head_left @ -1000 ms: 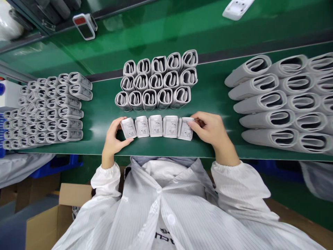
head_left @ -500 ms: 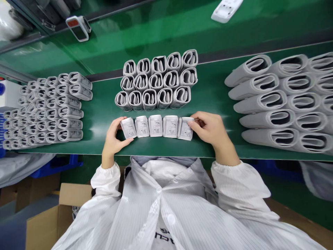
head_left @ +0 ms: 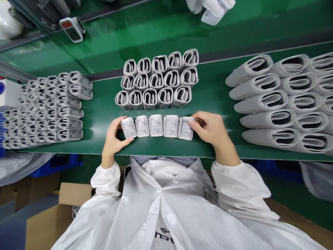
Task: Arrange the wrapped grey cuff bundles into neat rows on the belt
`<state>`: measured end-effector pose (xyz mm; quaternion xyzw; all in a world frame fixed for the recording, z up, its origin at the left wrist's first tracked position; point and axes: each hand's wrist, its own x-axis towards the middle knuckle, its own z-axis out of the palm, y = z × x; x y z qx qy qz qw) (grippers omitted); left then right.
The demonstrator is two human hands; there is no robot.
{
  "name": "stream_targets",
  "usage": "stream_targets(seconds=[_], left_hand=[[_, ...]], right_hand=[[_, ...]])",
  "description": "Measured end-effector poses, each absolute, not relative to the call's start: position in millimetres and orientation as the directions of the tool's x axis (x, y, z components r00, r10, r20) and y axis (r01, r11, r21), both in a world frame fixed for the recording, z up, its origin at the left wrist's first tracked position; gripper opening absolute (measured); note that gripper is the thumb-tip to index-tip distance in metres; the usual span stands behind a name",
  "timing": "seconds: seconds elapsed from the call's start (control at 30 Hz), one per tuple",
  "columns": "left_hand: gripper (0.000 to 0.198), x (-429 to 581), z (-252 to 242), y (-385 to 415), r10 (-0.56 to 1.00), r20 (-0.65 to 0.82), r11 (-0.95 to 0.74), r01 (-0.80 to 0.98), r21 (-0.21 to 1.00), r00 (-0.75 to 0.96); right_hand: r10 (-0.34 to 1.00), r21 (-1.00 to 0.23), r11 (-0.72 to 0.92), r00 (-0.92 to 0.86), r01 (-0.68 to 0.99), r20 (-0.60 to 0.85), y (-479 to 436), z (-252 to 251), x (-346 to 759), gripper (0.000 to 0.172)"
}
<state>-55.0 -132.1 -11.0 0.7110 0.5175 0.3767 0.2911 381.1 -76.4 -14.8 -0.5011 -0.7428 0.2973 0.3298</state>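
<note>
A row of several rolled grey cuffs [head_left: 155, 125] with printed diagrams facing up lies across the green bench in front of me. My left hand [head_left: 116, 135] grips the cuff [head_left: 129, 127] at the left end, thumb on its near side and fingers round its outer side. At the other end, my right hand [head_left: 209, 130] holds the rightmost cuff [head_left: 185, 129], its thumb over the top corner. The cuffs between stand side by side, held by neither hand. Just beyond them is a stacked block of rolled cuffs [head_left: 156, 81], coiled ends showing.
More rolled cuffs [head_left: 70, 118] are stacked at the left, and larger grey rolls [head_left: 262, 100] fill the right side. Behind the bench runs a green strip [head_left: 145, 31] with a white device [head_left: 73, 29] and a white crumpled item [head_left: 214, 10]. An open cardboard box [head_left: 43, 225] is below left.
Both hands and the row of cuffs keep their places. On the strip behind, the left device has shifted slightly left; a white crumpled item now appears where another white device was.
</note>
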Motion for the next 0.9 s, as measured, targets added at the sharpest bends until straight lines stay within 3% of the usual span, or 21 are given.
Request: stream_targets(seconds=[0.6,0.9], left_hand=[[0.090,-54.5,-10.3,-132.0,0.957,0.231,-0.291,0.533,0.795,0.177],[0.089,-53.8,-9.5,-132.0,0.955,0.236,-0.296,0.529,0.795,0.180]], right_hand=[[0.932,-0.771,0.350,-0.280,0.532,0.230,-76.4,-14.0,379.8,0.025],[0.945,-0.775,0.310,-0.269,0.551,0.186,-76.8,-13.4,380.0,0.033]])
